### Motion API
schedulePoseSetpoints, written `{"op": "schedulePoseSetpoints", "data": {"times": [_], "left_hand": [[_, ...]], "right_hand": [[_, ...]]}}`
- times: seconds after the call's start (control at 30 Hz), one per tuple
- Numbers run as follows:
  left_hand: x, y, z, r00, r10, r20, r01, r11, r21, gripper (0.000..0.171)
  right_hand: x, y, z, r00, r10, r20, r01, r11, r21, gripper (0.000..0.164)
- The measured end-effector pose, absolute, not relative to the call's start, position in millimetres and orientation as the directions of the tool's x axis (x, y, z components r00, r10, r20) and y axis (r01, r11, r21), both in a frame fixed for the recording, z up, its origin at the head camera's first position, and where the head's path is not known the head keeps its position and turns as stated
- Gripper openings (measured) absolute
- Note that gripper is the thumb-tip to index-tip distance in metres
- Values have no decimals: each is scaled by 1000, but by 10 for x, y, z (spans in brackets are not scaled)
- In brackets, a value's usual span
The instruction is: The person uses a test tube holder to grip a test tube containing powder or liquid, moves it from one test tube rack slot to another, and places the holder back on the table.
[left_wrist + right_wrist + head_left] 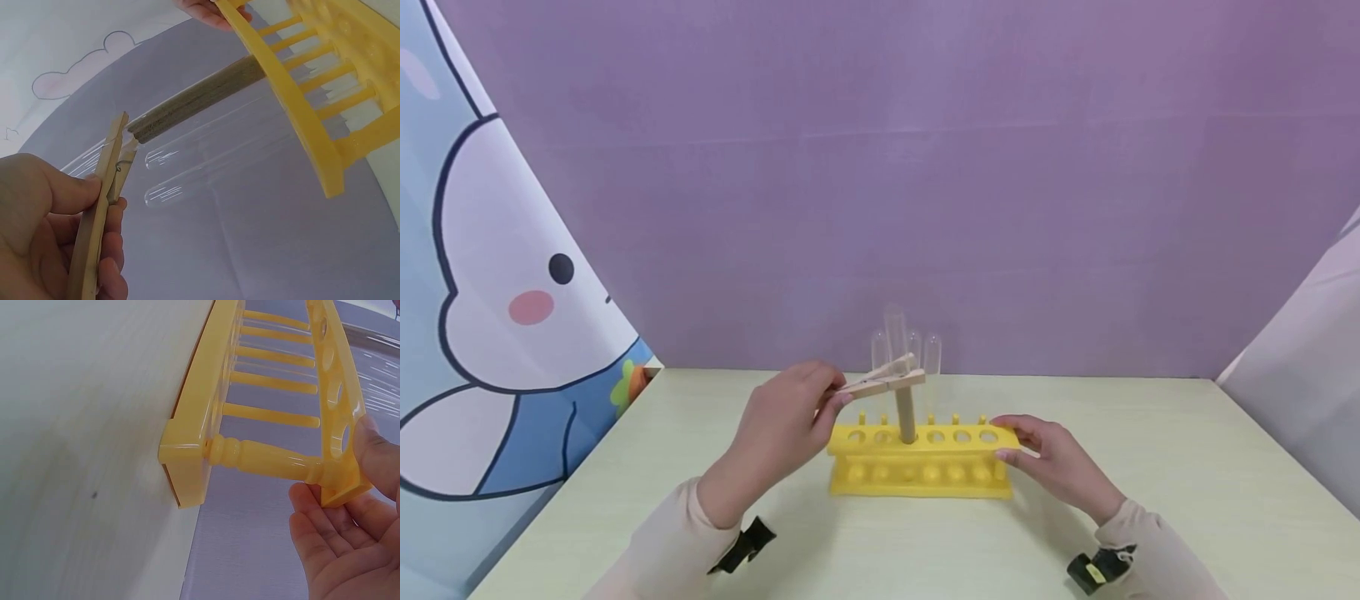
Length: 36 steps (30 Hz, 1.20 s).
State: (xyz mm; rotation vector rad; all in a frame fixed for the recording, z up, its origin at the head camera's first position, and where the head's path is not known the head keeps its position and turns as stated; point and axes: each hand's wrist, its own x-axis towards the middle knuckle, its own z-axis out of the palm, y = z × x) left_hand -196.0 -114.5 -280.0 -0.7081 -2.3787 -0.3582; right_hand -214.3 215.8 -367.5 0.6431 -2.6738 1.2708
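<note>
My left hand [782, 425] holds the rear of a wooden test tube clamp [868, 387] between thumb and fingers. At the clamp's front end is a test tube [200, 100], standing in a hole of the yellow test tube rack [925, 490]. It looks grey-brown below the clamp and clear above it; whether the jaws grip it tightly, I cannot tell. My right hand [1063, 467] holds the rack's right end, thumb on the top plate and fingers beneath its edge, as the right wrist view shows. The tube's lower end is hidden by the rack.
Several clear test tubes [932, 354] stand rounded end up on the pegs along the rack's back. The rack sits on a pale table [662, 450]. Behind the table rises a purple backdrop [925, 208], with a cartoon-printed cloth [497, 250] on the left.
</note>
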Motion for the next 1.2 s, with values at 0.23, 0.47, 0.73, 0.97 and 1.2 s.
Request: {"op": "schedulePoseSetpoints", "data": {"times": [0.23, 0.47, 0.73, 0.97, 1.2], "left_hand": [[-1925, -1183, -2733, -639, 391, 662, 564, 824, 59, 13], [-1908, -1244, -2715, -642, 375, 669, 555, 829, 68, 12], [-1896, -1364, -2681, -688, 353, 634, 503, 862, 65, 11], [-1879, -1460, -2649, -719, 335, 609, 466, 883, 65, 11], [-1886, -1492, -2611, -741, 333, 583, 456, 887, 72, 10]], "right_hand": [[-2141, 2156, -3672, -905, -325, 274, -420, 589, -690, 39], [-2146, 2163, -3681, -903, -327, 280, -425, 572, -702, 39], [-2159, 2156, -3690, -899, -333, 286, -433, 567, -701, 38], [-2162, 2163, -3694, -888, -345, 303, -454, 567, -687, 38], [-2162, 2164, -3697, -888, -349, 298, -453, 565, -689, 38]]}}
